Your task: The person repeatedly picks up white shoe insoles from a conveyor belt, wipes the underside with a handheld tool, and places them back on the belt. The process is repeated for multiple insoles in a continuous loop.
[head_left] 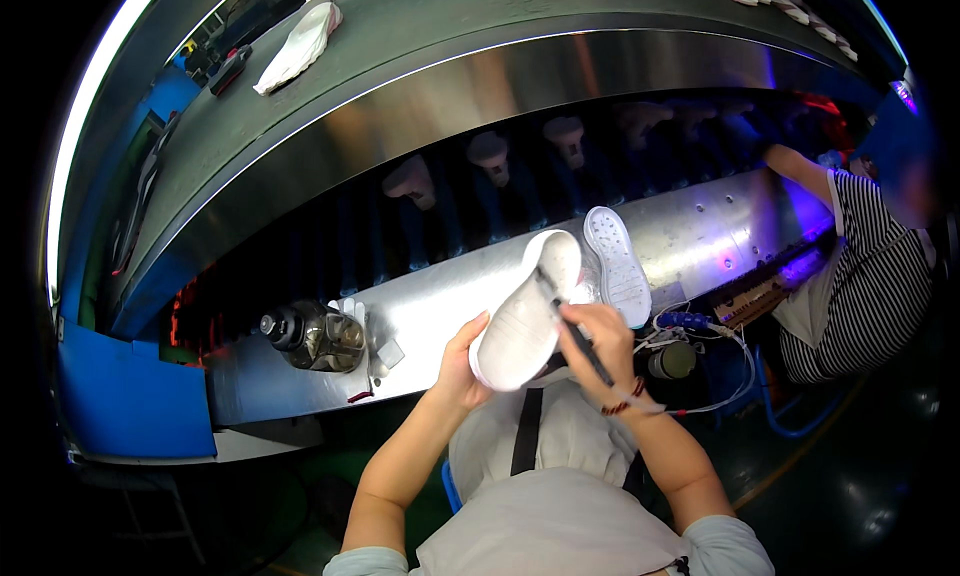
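My left hand [464, 364] is closed round the heel end of a white shoe sole [515, 331], held tilted above the metal ledge with its hollow inner side up. In my right hand [604, 338] is a slim dark brush [587, 352], gripped like a pen. Its tip touches or hovers over the inside of the sole; I cannot tell which. A thin pale hose [735, 388] seems to run from the brush's back end, near my wrist. A second white shoe sole [618, 266] lies on the ledge just beyond my right hand.
A dark bottle [318, 336] stands on the metal ledge [450, 296] at left. Shoe forms [489, 156] hang in the dark opening beyond. Above runs a green conveyor belt [400, 36] carrying a white shoe upper [300, 48]. A co-worker in stripes [860, 276] sits at right, near a round container [674, 360].
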### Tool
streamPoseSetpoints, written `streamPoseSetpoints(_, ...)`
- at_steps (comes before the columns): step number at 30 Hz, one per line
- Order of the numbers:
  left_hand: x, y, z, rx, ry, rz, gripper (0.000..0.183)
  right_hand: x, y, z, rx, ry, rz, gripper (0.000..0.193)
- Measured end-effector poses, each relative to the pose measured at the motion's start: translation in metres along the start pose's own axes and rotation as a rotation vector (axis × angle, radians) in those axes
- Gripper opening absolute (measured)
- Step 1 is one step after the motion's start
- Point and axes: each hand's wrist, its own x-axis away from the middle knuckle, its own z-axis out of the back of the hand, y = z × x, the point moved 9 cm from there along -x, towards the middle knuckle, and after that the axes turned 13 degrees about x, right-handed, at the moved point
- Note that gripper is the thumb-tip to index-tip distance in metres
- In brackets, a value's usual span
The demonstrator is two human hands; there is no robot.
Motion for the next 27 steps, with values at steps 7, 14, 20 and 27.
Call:
streamPoseSetpoints(7, 0.007, 0.029, -0.019, -0.279, -0.069, -0.079, 0.044, 0.03, 0.028, -0.01, -0.951, -0.546, -0.482, 0.016)
streamPoseSetpoints(14, 0.009, 0.098, -0.189, -0.404, -0.43, -0.547, 0.057, 0.053, 0.096, 0.016, -1.202, -0.07, -0.786, 0.016)
streamPoseSetpoints(20, -0.072, 0.167, -0.266, 0.398, -0.505, -0.54, 0.079, 0.052, 0.096, 0.005, -1.244, -0.112, -0.799, 0.017)
streamPoseSetpoints(27, -0.102, 0.125, -0.309, -0.371, -0.446, -0.719, 0.07, 0.062, 0.118, 0.006, -1.195, -0.098, -0.818, 0.017)
